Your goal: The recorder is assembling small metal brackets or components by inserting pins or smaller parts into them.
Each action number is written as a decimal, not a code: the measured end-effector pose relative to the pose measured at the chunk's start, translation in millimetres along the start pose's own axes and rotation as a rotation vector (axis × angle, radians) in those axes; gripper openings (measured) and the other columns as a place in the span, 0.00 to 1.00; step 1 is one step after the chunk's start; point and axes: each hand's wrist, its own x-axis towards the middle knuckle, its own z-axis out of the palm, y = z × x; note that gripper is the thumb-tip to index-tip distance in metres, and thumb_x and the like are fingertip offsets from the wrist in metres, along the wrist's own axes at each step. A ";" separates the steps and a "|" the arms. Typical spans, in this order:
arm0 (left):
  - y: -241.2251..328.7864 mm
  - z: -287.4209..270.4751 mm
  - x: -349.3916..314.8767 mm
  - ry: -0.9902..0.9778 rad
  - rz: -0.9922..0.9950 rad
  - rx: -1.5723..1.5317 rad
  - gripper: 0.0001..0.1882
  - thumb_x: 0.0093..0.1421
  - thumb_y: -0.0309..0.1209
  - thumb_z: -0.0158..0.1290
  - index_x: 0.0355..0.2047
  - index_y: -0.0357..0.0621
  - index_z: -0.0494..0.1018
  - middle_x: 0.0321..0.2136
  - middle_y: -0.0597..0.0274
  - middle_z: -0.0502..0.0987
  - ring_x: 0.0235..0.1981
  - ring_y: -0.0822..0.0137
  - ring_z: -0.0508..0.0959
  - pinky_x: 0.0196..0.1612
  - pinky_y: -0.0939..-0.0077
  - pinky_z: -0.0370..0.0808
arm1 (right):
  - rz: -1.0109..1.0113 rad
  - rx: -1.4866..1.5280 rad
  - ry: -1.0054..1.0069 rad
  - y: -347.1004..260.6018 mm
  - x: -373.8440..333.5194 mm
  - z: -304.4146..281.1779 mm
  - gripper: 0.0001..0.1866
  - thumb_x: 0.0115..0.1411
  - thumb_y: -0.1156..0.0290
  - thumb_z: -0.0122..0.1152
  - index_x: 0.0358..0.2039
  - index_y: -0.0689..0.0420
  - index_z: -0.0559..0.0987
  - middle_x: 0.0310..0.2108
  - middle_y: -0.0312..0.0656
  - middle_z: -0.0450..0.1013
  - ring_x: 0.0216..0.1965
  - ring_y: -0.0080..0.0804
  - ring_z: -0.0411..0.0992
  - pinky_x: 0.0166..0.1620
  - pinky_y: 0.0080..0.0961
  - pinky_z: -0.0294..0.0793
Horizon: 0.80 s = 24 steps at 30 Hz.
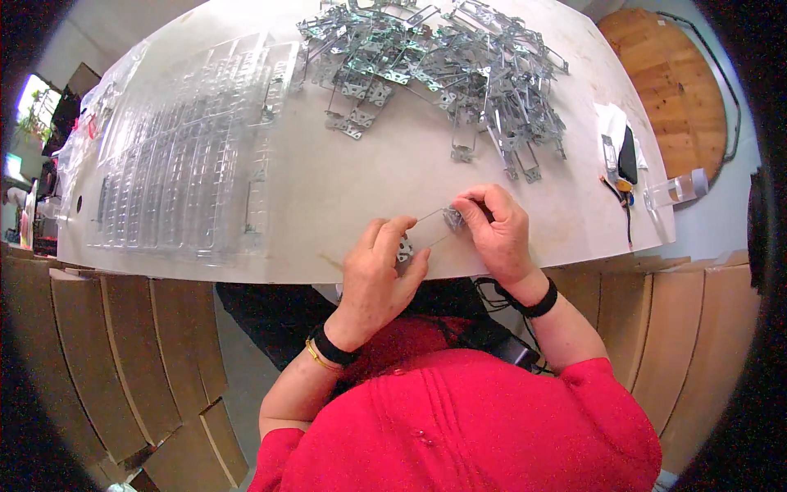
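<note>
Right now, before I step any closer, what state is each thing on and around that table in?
Metal bracket: held at both ends
Left grip: closed on its left end
Right grip: closed on its right end
Metal bracket pile: loose, jumbled
Clear plastic trays: laid on the table
Black-handled tool: lying down; open or shut unclear
Clear grey-ended container: upright or lying, cannot tell

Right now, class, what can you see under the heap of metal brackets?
The pale table shows between stray brackets at the near edge of the metal heap. Under its dense middle, what lies beneath is covered and cannot be seen.
</note>
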 end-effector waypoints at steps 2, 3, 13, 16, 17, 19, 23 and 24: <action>-0.6 0.4 0.1 -0.001 0.006 -0.003 0.23 0.57 0.26 0.66 0.52 0.39 0.75 0.39 0.51 0.78 0.35 0.55 0.81 0.38 0.63 0.79 | -0.025 -0.002 -0.001 0.4 0.6 0.3 0.04 0.65 0.74 0.68 0.38 0.59 0.81 0.33 0.44 0.79 0.33 0.38 0.79 0.38 0.31 0.77; -0.5 0.3 0.2 -0.001 0.006 -0.003 0.23 0.57 0.26 0.66 0.52 0.39 0.75 0.39 0.51 0.78 0.35 0.55 0.81 0.38 0.63 0.79 | -0.020 0.006 -0.001 0.8 0.2 0.3 0.04 0.65 0.75 0.68 0.38 0.59 0.82 0.33 0.44 0.79 0.33 0.38 0.79 0.38 0.31 0.77; -0.4 0.3 -0.5 -0.008 -0.008 -0.020 0.22 0.58 0.27 0.66 0.53 0.39 0.75 0.39 0.51 0.78 0.35 0.55 0.81 0.36 0.64 0.80 | -0.054 0.015 0.004 2.2 1.6 1.7 0.04 0.66 0.73 0.68 0.36 0.58 0.81 0.32 0.44 0.78 0.32 0.36 0.77 0.37 0.30 0.77; 0.6 0.2 -0.6 -0.013 -0.020 -0.024 0.23 0.58 0.27 0.66 0.53 0.39 0.75 0.39 0.51 0.77 0.35 0.55 0.81 0.36 0.64 0.79 | 0.073 0.026 -0.033 1.9 -1.2 0.6 0.04 0.68 0.72 0.66 0.38 0.58 0.82 0.32 0.43 0.79 0.32 0.32 0.77 0.37 0.28 0.76; 0.9 0.3 -0.6 -0.018 -0.038 -0.034 0.23 0.57 0.27 0.66 0.53 0.40 0.75 0.39 0.51 0.77 0.35 0.55 0.81 0.37 0.64 0.79 | 0.073 0.026 -0.034 2.6 -1.5 0.0 0.04 0.68 0.72 0.66 0.38 0.58 0.82 0.32 0.43 0.79 0.32 0.32 0.77 0.37 0.28 0.76; -0.8 1.1 -0.7 -0.008 -0.016 -0.029 0.23 0.57 0.27 0.66 0.53 0.40 0.75 0.39 0.51 0.77 0.35 0.55 0.81 0.37 0.63 0.79 | 0.067 0.060 0.018 4.4 -1.9 -1.4 0.05 0.69 0.71 0.66 0.40 0.58 0.82 0.33 0.42 0.80 0.33 0.29 0.77 0.37 0.27 0.76; -2.9 3.3 -2.1 0.009 -0.015 -0.032 0.23 0.57 0.27 0.66 0.53 0.40 0.75 0.38 0.51 0.77 0.34 0.55 0.81 0.37 0.63 0.79 | 0.079 0.087 0.076 10.8 -4.5 0.4 0.06 0.69 0.71 0.65 0.42 0.59 0.82 0.34 0.41 0.80 0.33 0.27 0.77 0.37 0.25 0.76; -2.8 3.2 -1.8 0.008 -0.014 -0.032 0.23 0.57 0.27 0.66 0.53 0.40 0.75 0.38 0.51 0.77 0.34 0.55 0.81 0.37 0.63 0.79 | 0.071 0.117 0.082 9.6 -4.0 1.3 0.06 0.69 0.72 0.65 0.43 0.59 0.82 0.34 0.41 0.80 0.33 0.26 0.77 0.38 0.25 0.76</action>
